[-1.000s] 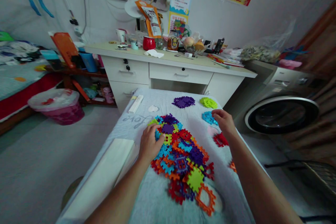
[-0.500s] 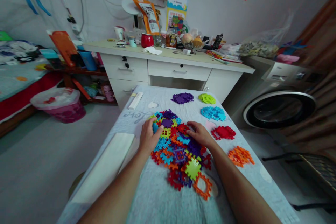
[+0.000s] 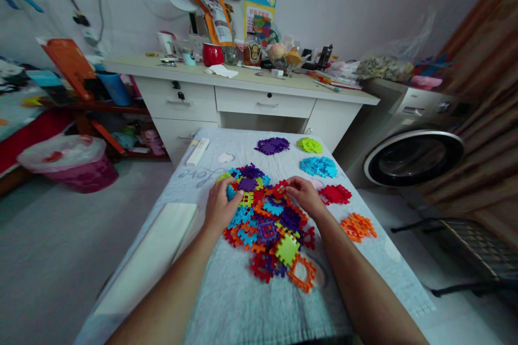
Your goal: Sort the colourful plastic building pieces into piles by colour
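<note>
A mixed heap of notched plastic building pieces (image 3: 267, 230) lies between my hands on the cloth-covered table. At the heap's left edge is my left hand (image 3: 220, 204), its fingers and thumb curved round a blue building piece (image 3: 230, 192); part of that piece is hidden by the hand. My right hand (image 3: 306, 195) pinches a red building piece (image 3: 280, 188) between thumb and fingers, at the upper right of the heap. A lime solid piece (image 3: 287, 249) and an orange frame piece (image 3: 302, 273) lie on the near side.
Along the right stand separate piles: purple (image 3: 272, 145), lime (image 3: 309, 145), light blue (image 3: 318, 166), red (image 3: 335, 194) and orange (image 3: 358, 227). A long white board (image 3: 162, 245) lies by my left forearm, a small white box (image 3: 198, 152) farther back. Behind is a cluttered desk (image 3: 267, 102).
My right hand has taken hold of a red piece and lifted it slightly from the heap. My left hand stays at the heap's left edge. The view has shifted a little to the right.
</note>
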`<act>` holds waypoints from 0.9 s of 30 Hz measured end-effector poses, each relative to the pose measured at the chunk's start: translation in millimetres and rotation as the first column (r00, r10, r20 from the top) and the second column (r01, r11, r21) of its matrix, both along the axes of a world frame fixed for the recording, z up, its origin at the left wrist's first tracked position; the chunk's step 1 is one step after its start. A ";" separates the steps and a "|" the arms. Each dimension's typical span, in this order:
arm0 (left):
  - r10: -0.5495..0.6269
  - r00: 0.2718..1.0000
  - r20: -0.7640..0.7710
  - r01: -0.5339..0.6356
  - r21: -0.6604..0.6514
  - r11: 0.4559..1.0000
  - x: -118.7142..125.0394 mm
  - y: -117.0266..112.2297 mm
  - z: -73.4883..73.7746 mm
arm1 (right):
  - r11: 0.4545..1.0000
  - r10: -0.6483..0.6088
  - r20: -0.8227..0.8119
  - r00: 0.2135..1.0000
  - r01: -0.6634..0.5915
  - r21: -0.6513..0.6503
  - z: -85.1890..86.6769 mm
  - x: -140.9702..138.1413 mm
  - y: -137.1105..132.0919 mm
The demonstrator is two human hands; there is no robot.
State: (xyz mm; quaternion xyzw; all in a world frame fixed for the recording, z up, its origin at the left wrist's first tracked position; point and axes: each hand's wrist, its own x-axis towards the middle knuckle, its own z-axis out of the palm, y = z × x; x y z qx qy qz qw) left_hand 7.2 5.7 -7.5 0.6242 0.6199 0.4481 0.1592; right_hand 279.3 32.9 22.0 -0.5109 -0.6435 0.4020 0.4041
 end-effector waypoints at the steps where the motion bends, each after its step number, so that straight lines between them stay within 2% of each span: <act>1: -0.003 1.000 0.000 0.003 -0.006 1.000 0.2 -0.1 0.6 | 1.000 -0.022 -0.022 1.000 0.023 0.010 4.9 6.4 -0.6; 5: -0.011 1.000 0.002 0.011 -0.024 1.000 1.1 -0.8 2.8 | 0.976 -0.210 0.021 0.977 0.209 0.059 26.7 47.4 -5.8; 8: -0.007 1.000 0.010 0.007 -0.017 1.000 1.5 -0.9 2.4 | 0.915 -0.397 0.123 0.910 0.382 0.127 35.5 86.7 -12.7; 12: -0.012 1.000 0.004 0.012 -0.004 1.000 0.8 0.2 -1.0 | 0.760 -0.648 0.276 0.710 0.574 0.305 34.5 130.5 -23.6; 14: -0.017 1.000 -0.014 0.017 -0.008 1.000 0.3 0.8 -2.9 | 0.692 -0.722 0.333 0.607 0.616 0.377 31.6 142.5 -27.9; 16: -0.019 0.999 -0.035 0.019 -0.010 1.000 0.0 1.2 -3.9 | 0.653 -0.757 0.376 0.534 0.618 0.438 28.5 147.3 -30.4; 18: -0.021 0.998 -0.051 0.021 -0.007 1.000 0.0 1.1 -3.9 | 0.647 -0.762 0.428 0.486 0.587 0.486 25.2 146.8 -31.0; 20: -0.021 0.998 -0.056 0.020 -0.003 1.000 0.4 0.7 -3.0 | 0.664 -0.747 0.490 0.449 0.541 0.517 21.8 143.8 -30.4; 24: -0.020 0.999 -0.046 0.021 0.019 1.000 1.1 0.0 -1.7 | 0.763 -0.643 0.632 0.434 0.438 0.475 15.2 138.2 -29.9; 27: -0.029 0.999 -0.042 0.030 0.023 0.999 0.9 0.3 -2.4 | 0.843 -0.533 0.690 0.489 0.376 0.385 11.9 136.8 -31.4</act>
